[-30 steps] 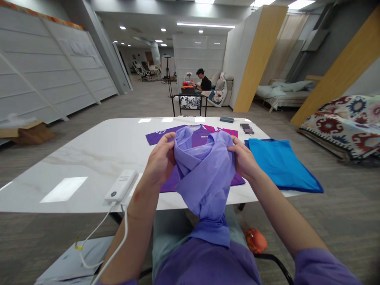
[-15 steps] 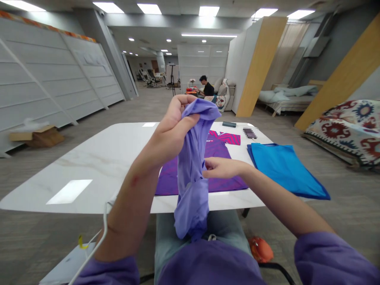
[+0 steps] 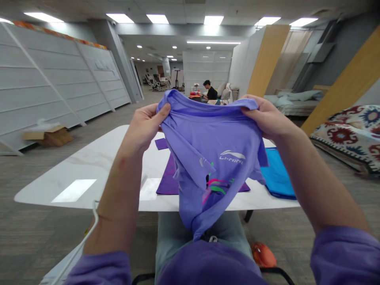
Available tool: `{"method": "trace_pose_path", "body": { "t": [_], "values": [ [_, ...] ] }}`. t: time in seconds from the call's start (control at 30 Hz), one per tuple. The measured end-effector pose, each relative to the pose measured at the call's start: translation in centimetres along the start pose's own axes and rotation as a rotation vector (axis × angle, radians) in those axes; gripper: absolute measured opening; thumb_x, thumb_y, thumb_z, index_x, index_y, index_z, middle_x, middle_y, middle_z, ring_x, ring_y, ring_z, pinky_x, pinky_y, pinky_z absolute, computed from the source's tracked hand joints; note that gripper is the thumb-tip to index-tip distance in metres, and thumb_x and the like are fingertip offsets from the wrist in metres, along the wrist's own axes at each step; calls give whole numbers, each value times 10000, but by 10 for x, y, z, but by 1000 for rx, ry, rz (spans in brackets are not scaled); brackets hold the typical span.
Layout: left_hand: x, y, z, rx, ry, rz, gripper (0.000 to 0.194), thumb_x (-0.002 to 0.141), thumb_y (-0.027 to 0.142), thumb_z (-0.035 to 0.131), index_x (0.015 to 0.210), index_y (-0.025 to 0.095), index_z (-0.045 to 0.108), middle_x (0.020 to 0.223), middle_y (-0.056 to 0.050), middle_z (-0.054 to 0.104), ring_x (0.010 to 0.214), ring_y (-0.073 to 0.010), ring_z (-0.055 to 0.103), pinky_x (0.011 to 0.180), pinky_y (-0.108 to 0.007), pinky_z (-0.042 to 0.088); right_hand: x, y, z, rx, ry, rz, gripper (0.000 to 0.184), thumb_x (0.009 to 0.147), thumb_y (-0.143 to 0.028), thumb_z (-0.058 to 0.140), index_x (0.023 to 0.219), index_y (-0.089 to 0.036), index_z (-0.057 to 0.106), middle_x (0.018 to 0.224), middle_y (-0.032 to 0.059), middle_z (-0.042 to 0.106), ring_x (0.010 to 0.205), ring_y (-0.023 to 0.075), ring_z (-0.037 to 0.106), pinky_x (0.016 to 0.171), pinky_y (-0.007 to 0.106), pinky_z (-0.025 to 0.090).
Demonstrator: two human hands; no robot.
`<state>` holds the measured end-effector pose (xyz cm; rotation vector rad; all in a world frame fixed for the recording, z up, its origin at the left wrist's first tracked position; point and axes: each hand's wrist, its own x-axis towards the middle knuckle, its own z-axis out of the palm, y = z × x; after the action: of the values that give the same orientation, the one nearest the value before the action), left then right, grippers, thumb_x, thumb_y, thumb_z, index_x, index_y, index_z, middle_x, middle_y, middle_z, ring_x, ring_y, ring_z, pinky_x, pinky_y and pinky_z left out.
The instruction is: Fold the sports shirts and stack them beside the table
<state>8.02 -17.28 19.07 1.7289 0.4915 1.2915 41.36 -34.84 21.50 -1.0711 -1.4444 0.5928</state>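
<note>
A light purple T-shirt with a white logo and a bright printed pattern hangs stretched between my two hands, above the table's front edge. My left hand pinches its upper left corner, thumb in front. At the upper right, my right hand grips the opposite end of the top edge. The lower part of the shirt droops in twisted folds toward my lap. Behind it, a darker purple shirt lies on the white table, mostly hidden. Folded blue cloth lies to the right, partly behind my right forearm.
A white cable runs past my left forearm at the table edge. An orange object is low on the right beside my seat. A cardboard box stands on the floor at left. Another person sits in the background.
The shirt was bunched and hanging from my left hand; now it is spread wide. My right hand has risen and taken hold of its right end, and my left hand has moved left.
</note>
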Motion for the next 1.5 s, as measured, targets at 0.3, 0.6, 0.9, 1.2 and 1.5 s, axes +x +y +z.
{"method": "trace_pose_path", "body": {
  "t": [0.3,0.6,0.9,1.2,1.5],
  "values": [
    [-41,-52,-27,398,261,15,545,1092,750,585,918,242,683,784,-25,685,759,-213,628,697,-301,479,-50,15,-27,-860,-133,119,442,958,-694,821,930,-254,777,911,39,780,843,255,697,741,357,562],
    [-54,-38,-56,805,199,251,380,1111,580,656,973,242,761,772,14,676,757,-200,627,751,-315,462,-111,34,-67,-763,145,54,441,1054,-714,714,1156,-286,753,988,44,722,831,211,618,710,343,476],
    [169,-182,-41,924,104,234,474,1118,625,619,1053,203,826,1012,-36,827,909,-204,686,887,-337,486,97,157,-122,-793,151,6,343,1076,-547,756,1190,-224,744,955,20,689,776,150,528,725,303,423],
    [318,-435,-26,1092,-132,-178,505,1062,580,664,1323,159,762,1325,-148,798,1192,-302,664,1088,-430,474,257,425,-137,-1025,-5,283,423,1066,-540,671,1324,-211,726,1192,119,758,1103,320,651,1005,434,517],
    [241,-494,-29,1271,-158,-368,615,1097,580,532,1451,88,638,1602,-295,569,1479,-444,486,1254,-605,344,191,494,-122,-1313,-47,539,728,1097,-645,528,1597,-116,546,1637,284,538,1502,486,479,1256,675,382]
  ]
}}
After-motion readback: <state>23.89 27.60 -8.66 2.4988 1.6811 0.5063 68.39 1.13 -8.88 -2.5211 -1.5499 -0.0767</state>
